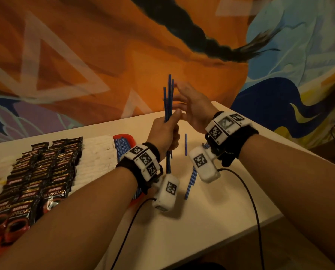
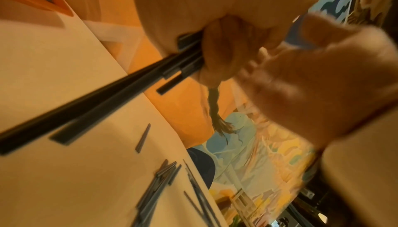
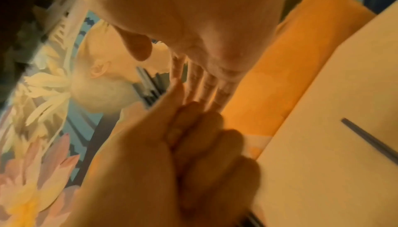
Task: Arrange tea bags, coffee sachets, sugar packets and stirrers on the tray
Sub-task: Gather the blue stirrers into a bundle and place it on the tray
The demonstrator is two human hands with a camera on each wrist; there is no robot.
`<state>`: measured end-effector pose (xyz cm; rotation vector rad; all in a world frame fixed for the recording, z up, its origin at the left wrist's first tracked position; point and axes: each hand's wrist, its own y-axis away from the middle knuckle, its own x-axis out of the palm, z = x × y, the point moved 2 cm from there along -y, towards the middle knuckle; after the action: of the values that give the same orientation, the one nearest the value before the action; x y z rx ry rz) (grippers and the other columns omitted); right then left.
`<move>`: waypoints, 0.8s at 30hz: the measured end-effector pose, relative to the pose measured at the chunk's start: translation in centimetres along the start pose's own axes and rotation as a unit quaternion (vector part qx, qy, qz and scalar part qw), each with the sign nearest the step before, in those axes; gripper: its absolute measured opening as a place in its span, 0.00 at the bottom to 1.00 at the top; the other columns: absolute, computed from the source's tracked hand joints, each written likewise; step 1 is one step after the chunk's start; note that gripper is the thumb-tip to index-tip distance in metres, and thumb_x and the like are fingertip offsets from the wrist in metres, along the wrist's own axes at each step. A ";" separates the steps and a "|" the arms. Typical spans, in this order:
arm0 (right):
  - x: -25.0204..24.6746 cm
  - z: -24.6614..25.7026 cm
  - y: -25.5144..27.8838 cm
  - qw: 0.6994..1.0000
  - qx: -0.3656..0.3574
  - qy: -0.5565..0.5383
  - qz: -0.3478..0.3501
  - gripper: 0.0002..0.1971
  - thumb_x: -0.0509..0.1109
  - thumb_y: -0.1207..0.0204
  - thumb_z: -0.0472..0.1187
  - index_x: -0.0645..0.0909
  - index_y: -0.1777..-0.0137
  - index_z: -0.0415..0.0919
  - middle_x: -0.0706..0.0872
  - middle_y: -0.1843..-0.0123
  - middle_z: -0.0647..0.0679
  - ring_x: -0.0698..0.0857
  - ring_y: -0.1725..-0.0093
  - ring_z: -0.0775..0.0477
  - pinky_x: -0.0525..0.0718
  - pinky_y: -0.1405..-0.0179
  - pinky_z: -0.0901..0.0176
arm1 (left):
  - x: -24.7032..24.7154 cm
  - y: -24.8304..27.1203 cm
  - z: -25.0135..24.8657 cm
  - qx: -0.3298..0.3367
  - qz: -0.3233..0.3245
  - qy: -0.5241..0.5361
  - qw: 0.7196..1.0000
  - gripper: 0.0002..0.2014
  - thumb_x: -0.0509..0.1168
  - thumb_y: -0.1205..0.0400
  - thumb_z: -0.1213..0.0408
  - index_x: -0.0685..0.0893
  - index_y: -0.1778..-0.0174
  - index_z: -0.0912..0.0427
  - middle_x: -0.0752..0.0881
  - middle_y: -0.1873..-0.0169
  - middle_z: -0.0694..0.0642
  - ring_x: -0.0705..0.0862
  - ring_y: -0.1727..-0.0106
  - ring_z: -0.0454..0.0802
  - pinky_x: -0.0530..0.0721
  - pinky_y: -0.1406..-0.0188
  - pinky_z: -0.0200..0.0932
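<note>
Several blue stirrers are clamped upright in the left hand, their long axis near vertical above the table, while the right hand is held beside their upper ends with fingers spread and nothing gripped. More loose stirrers are left lying on the table below the right wrist, nearer that hand. The red tray lies just left of the bundle, so a lowering leftward and a turn to horizontal would likely be needed.

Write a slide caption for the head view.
Left hand grips upright blue stirrers; open right hand steadies them.
</note>
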<state>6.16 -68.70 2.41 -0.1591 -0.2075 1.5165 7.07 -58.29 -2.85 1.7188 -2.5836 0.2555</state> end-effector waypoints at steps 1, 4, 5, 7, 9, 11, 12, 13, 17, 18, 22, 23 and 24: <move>-0.3 -0.9 0.2 0.999 0.020 -0.025 0.000 0.14 0.56 0.13 0.45 0.77 0.32 0.45 0.84 0.36 0.40 0.84 0.38 0.39 0.84 0.42 0.46 | -0.1 -0.1 -0.5 0.011 -0.009 0.009 1.000 0.21 0.60 0.11 0.53 0.67 0.69 0.54 0.62 0.83 0.46 0.57 0.84 0.44 0.57 0.83 0.35; -0.6 -4.0 1.2 0.992 0.117 -0.017 0.043 0.25 0.63 0.28 0.35 0.75 0.29 0.41 0.82 0.33 0.36 0.81 0.32 0.34 0.83 0.41 0.41 | -0.6 -0.5 -2.4 0.041 -0.033 0.039 0.998 0.22 0.60 0.11 0.53 0.67 0.70 0.54 0.62 0.82 0.48 0.57 0.85 0.45 0.57 0.83 0.35; -0.3 -4.8 1.5 0.985 0.157 0.012 0.071 0.28 0.65 0.32 0.34 0.74 0.29 0.42 0.82 0.33 0.36 0.81 0.32 0.34 0.83 0.43 0.42 | -0.7 -0.6 -3.0 0.049 -0.038 0.052 0.997 0.21 0.59 0.10 0.54 0.65 0.69 0.53 0.60 0.82 0.48 0.56 0.84 0.46 0.56 0.82 0.35; 0.6 -5.7 2.3 0.963 0.223 0.087 0.125 0.25 0.68 0.28 0.32 0.74 0.30 0.44 0.81 0.31 0.37 0.81 0.34 0.37 0.81 0.41 0.40 | -1.1 -1.0 -4.0 0.057 -0.042 0.074 0.995 0.21 0.58 0.10 0.54 0.63 0.69 0.52 0.58 0.81 0.49 0.54 0.82 0.46 0.54 0.81 0.36; 1.4 -6.1 3.0 0.941 0.257 0.146 0.164 0.17 0.68 0.20 0.34 0.77 0.33 0.44 0.84 0.34 0.40 0.83 0.37 0.39 0.83 0.38 0.40 | -1.4 -1.4 -4.5 0.059 -0.038 0.080 0.994 0.25 0.57 0.10 0.52 0.61 0.73 0.52 0.57 0.81 0.48 0.54 0.82 0.46 0.54 0.82 0.35; 2.0 -6.0 3.4 0.935 0.263 0.155 0.181 0.09 0.66 0.17 0.35 0.80 0.40 0.41 0.86 0.44 0.41 0.86 0.48 0.42 0.88 0.47 0.45 | -1.6 -1.7 -4.7 0.059 -0.035 0.076 0.995 0.26 0.57 0.10 0.51 0.59 0.74 0.52 0.57 0.81 0.48 0.54 0.82 0.46 0.54 0.82 0.36; 2.2 -6.0 3.5 0.937 0.264 0.143 0.181 0.06 0.64 0.16 0.34 0.81 0.43 0.39 0.85 0.50 0.40 0.85 0.55 0.43 0.89 0.56 0.49 | -1.6 -1.8 -4.6 0.055 -0.031 0.077 0.995 0.27 0.57 0.10 0.51 0.59 0.74 0.52 0.56 0.81 0.48 0.55 0.82 0.46 0.55 0.82 0.37; 2.4 -6.0 3.5 0.939 0.266 0.127 0.174 0.05 0.62 0.15 0.33 0.80 0.45 0.38 0.82 0.55 0.39 0.83 0.62 0.44 0.88 0.65 0.54 | -1.7 -1.8 -4.5 0.049 -0.028 0.081 0.995 0.27 0.57 0.10 0.50 0.59 0.74 0.53 0.57 0.81 0.49 0.56 0.82 0.46 0.56 0.82 0.37; 2.8 -6.2 3.2 0.958 0.257 0.068 0.109 0.09 0.57 0.13 0.32 0.77 0.52 0.32 0.71 0.70 0.45 0.70 0.75 0.50 0.72 0.74 0.59 | -2.2 -2.1 -3.9 0.027 -0.020 0.109 0.993 0.26 0.59 0.11 0.49 0.64 0.73 0.56 0.66 0.78 0.54 0.68 0.79 0.51 0.72 0.77 0.43; 2.8 -6.1 3.1 0.961 0.254 0.059 0.090 0.08 0.57 0.14 0.31 0.77 0.52 0.31 0.71 0.70 0.45 0.69 0.74 0.51 0.72 0.74 0.59 | -2.3 -2.1 -3.8 0.023 -0.020 0.115 0.993 0.26 0.59 0.11 0.49 0.64 0.73 0.57 0.68 0.78 0.54 0.70 0.78 0.52 0.74 0.75 0.44; 2.7 -5.5 3.2 0.967 0.248 0.000 0.058 0.07 0.56 0.19 0.25 0.75 0.51 0.32 0.77 0.64 0.40 0.79 0.68 0.47 0.81 0.68 0.58 | -2.3 -1.9 -3.7 0.014 -0.018 0.129 0.991 0.27 0.58 0.10 0.49 0.63 0.74 0.56 0.65 0.78 0.54 0.67 0.79 0.50 0.74 0.74 0.44; 2.7 -5.3 3.1 0.968 0.244 -0.024 0.055 0.09 0.55 0.21 0.23 0.75 0.51 0.32 0.79 0.61 0.39 0.82 0.65 0.44 0.84 0.65 0.56 | -2.2 -1.8 -3.5 0.008 -0.020 0.130 0.991 0.27 0.58 0.11 0.48 0.63 0.75 0.56 0.63 0.79 0.53 0.65 0.80 0.50 0.71 0.75 0.43; 2.7 -5.1 3.0 0.968 0.237 -0.051 0.056 0.11 0.54 0.24 0.21 0.75 0.50 0.30 0.80 0.58 0.37 0.84 0.62 0.41 0.86 0.63 0.54 | -2.1 -1.6 -3.4 0.003 -0.023 0.130 0.991 0.28 0.58 0.11 0.48 0.62 0.75 0.56 0.61 0.79 0.53 0.63 0.80 0.49 0.69 0.76 0.42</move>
<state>4.56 -65.77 -3.12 0.2934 0.0892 1.6463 9.16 -56.43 0.50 1.6220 -2.3577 0.4526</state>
